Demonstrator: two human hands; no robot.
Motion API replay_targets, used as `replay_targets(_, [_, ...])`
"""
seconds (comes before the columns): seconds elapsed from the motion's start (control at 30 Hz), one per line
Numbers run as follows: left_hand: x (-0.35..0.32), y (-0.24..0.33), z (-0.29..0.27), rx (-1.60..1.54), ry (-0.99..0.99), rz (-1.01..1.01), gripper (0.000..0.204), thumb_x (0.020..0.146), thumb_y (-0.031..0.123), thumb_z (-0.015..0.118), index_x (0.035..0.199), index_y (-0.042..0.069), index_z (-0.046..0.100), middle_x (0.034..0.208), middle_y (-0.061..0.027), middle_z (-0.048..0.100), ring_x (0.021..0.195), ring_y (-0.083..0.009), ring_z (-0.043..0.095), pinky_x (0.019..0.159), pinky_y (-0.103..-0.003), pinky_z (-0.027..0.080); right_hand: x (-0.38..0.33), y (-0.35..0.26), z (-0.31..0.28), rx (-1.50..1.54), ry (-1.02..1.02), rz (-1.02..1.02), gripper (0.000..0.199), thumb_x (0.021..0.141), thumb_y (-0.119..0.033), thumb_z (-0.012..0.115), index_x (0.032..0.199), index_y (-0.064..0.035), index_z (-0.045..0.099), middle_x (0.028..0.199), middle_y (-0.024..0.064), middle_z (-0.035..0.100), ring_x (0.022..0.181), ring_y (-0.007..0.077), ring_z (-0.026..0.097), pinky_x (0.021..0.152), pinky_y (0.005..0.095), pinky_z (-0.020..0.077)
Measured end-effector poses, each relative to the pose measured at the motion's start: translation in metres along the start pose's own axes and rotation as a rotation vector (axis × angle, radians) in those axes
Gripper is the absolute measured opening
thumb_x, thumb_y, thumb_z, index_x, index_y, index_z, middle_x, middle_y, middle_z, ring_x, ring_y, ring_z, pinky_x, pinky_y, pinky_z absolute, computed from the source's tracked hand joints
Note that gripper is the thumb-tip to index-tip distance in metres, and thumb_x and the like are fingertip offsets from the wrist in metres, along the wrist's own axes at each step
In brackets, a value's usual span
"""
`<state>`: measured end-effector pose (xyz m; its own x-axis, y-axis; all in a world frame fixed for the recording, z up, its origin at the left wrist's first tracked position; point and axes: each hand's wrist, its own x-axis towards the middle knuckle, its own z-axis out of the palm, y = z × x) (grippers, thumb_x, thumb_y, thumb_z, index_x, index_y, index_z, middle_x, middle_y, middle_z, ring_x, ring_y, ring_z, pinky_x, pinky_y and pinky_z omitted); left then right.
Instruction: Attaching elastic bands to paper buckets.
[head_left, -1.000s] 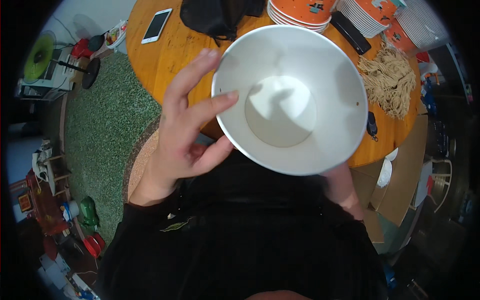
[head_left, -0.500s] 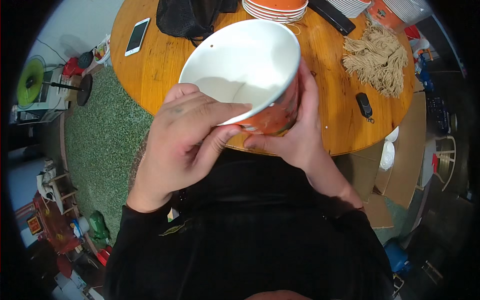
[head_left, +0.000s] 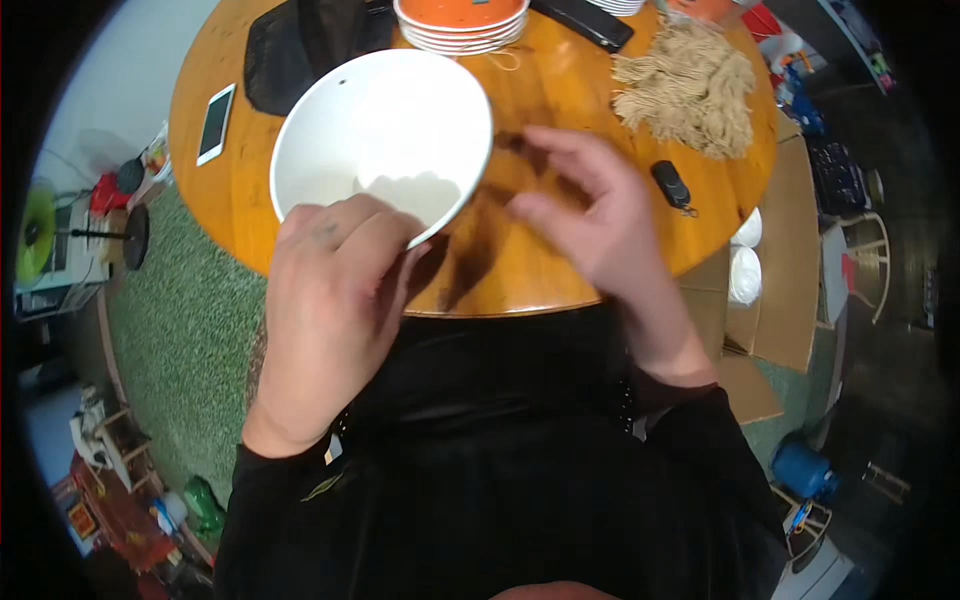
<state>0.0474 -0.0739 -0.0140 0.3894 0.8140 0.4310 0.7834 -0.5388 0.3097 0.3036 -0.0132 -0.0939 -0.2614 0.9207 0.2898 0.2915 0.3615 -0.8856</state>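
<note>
A paper bucket (head_left: 400, 120), white inside with a small hole near its far rim, is tilted with its mouth toward me over the near left of the table. My left hand (head_left: 335, 275) pinches its near rim, fingers inside and thumb outside. To the right, my right hand (head_left: 590, 205) is off the bucket, its thumb and fingers apart with nothing between them. Beyond the right hand lies a heap of tan cord strands (head_left: 690, 85). A stack of orange buckets with white rims (head_left: 462, 40) stands at the far side.
The round wooden table (head_left: 520, 285) also carries a white phone (head_left: 215, 125), a black mesh bag (head_left: 275, 65), a long black case (head_left: 583, 22) and a black key fob (head_left: 671, 185). Open cardboard (head_left: 785, 260) stands at the table's right. A green fan (head_left: 38, 232) is at left.
My right hand has let go of the bucket and drawn away to the right. My left hand keeps its rim hold, and the bucket has shifted left in view.
</note>
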Motion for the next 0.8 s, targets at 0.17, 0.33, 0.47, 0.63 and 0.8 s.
replay_targets(0.17, [0.002, 0.003, 0.003, -0.041, 0.016, 0.001, 0.013, 0.089, 0.006, 0.081, 0.096, 0.006, 0.069, 0.090, -0.0081, 0.071, 0.086, -0.0313, 0.068, 0.080, -0.041, 0.046, 0.033, 0.040, -0.130, -0.410, 0.422, 0.063, 0.022, 0.100, -0.011, 0.077, 0.120, -0.0030, 0.077, 0.112, 0.0086, 0.081, 0.103, 0.0150, 0.075, 0.092, 0.0303, 0.0589])
replay_targets(0.33, [0.004, 0.004, 0.007, -0.005, 0.018, 0.003, 0.014, 0.089, 0.006, 0.081, 0.097, 0.006, 0.069, 0.090, -0.0080, 0.072, 0.087, -0.0310, 0.069, 0.080, -0.041, 0.046, 0.069, 0.061, -0.212, -0.912, 0.265, -0.018, 0.020, 0.090, -0.013, 0.083, 0.109, -0.0085, 0.080, 0.106, 0.0116, 0.077, 0.098, 0.0293, 0.075, 0.090, 0.0382, 0.0584])
replay_targets(0.47, [0.003, 0.003, 0.011, 0.029, 0.038, -0.002, 0.014, 0.089, 0.007, 0.080, 0.097, 0.007, 0.069, 0.090, -0.0078, 0.072, 0.086, -0.0310, 0.069, 0.080, -0.041, 0.047, 0.072, 0.077, -0.204, -1.097, 0.054, -0.247, 0.021, 0.082, -0.016, 0.088, 0.098, -0.0075, 0.078, 0.102, 0.0108, 0.074, 0.106, 0.0343, 0.068, 0.095, 0.0437, 0.0551])
replay_targets(0.63, [0.004, 0.003, 0.013, 0.043, 0.059, 0.014, 0.014, 0.089, 0.007, 0.080, 0.099, 0.007, 0.070, 0.090, -0.0074, 0.072, 0.086, -0.0305, 0.069, 0.080, -0.041, 0.047, 0.073, 0.084, -0.194, -1.129, 0.031, -0.405, 0.015, 0.083, -0.013, 0.086, 0.094, -0.0069, 0.077, 0.098, 0.0092, 0.074, 0.102, 0.0347, 0.067, 0.093, 0.0440, 0.0549])
replay_targets(0.8, [0.004, 0.001, 0.012, 0.044, 0.024, -0.015, 0.023, 0.086, 0.009, 0.084, 0.105, 0.006, 0.071, 0.097, -0.0099, 0.072, 0.092, -0.0331, 0.069, 0.085, -0.042, 0.049, 0.056, 0.066, -0.171, -0.973, 0.111, -0.379, 0.011, 0.087, -0.011, 0.082, 0.092, -0.0051, 0.074, 0.094, 0.0109, 0.072, 0.100, 0.0354, 0.067, 0.090, 0.0447, 0.0545])
